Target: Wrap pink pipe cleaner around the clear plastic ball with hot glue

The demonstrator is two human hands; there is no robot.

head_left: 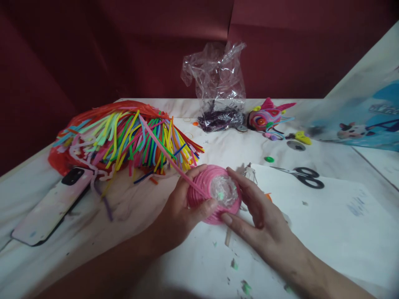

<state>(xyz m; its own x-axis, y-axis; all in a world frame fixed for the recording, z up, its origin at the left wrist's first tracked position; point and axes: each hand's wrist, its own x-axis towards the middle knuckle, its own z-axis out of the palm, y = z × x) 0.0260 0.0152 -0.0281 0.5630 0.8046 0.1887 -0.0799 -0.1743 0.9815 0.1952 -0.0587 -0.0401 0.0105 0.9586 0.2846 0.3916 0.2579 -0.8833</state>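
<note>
Between my hands is a round ball wrapped in pink pipe cleaner [199,195], tilted so that an unwrapped, clear shiny patch [227,192] faces up. My left hand [183,207] grips its left side, thumb pressed near the edge of the bare patch. My right hand [255,203] holds the right side, with fingers at the top and thumb below. A loose pink pipe cleaner strand [165,153] runs from the ball up and left, over a heap of many-coloured pipe cleaners [146,141] in a red plastic bag [57,160].
A phone [50,211] lies at left. Behind stand a clear plastic bag [221,83] with dark contents and a colourful pipe-cleaner figure [264,118]. To the right, black-handled scissors [307,176] rest by white paper [336,224]. Green scraps [246,286] are scattered in front.
</note>
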